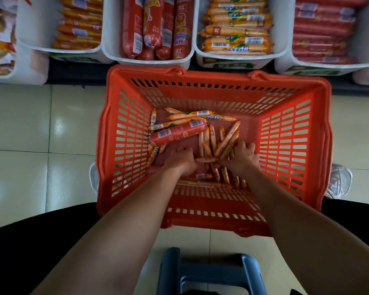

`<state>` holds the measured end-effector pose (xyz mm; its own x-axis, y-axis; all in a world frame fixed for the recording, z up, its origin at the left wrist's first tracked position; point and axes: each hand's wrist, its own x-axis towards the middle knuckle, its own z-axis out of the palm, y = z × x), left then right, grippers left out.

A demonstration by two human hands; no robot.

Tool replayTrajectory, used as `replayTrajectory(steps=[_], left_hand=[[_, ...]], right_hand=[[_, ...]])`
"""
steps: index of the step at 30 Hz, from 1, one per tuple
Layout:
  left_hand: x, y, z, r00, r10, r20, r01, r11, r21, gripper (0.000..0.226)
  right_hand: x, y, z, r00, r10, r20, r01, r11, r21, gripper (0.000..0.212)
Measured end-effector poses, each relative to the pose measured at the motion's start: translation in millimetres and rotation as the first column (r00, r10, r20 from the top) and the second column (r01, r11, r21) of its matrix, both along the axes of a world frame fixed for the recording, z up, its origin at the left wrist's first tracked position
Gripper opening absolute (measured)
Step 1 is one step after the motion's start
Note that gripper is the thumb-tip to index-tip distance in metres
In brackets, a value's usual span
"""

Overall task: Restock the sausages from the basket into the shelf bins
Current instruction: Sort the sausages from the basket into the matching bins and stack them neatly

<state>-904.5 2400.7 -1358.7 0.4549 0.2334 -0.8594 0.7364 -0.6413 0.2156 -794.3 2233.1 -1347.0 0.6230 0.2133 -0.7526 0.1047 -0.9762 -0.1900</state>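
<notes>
An orange plastic basket (290, 137) stands on the floor in front of me. In its bottom lie several thin orange sausages (226, 139) and a thick red sausage (177, 133). Both my hands are down in the pile. My left hand (179, 160) rests on the red packs at the near left, fingers curled among them. My right hand (242, 158) lies over the thin orange sausages, fingers closing round a bunch. White shelf bins run along the top: thick red sausages (151, 28) in the middle bin, orange sausages (237, 28) to its right.
Another bin of orange sausages (79, 24) is at the upper left and a bin of red sausages (322, 30) at the upper right. A blue-grey stool (211, 271) stands below the basket. The floor (41, 128) is pale glossy tile.
</notes>
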Motion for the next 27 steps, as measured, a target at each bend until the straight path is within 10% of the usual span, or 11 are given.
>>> replayTrajectory(steps=[8, 23, 27], left_hand=[[7.9, -4.9, -5.5, 0.986, -0.108, 0.124, 0.106, 0.994, 0.030, 0.051], [33.5, -40.1, -17.5, 0.807, 0.563, 0.179, -0.559, 0.825, -0.079, 0.066], [36.4, -49.8, -18.1, 0.755, 0.623, 0.205, -0.619, 0.780, -0.092, 0.082]], right_hand=[[15.0, -5.1, -2.8, 0.947, -0.297, -0.123, 0.310, 0.944, 0.109, 0.088], [47.1, 25.6, -8.7, 0.928, -0.365, -0.079, 0.373, 0.915, 0.152, 0.033], [51.8, 15.9, -12.2, 0.935, -0.336, -0.108, 0.348, 0.930, 0.120, 0.048]])
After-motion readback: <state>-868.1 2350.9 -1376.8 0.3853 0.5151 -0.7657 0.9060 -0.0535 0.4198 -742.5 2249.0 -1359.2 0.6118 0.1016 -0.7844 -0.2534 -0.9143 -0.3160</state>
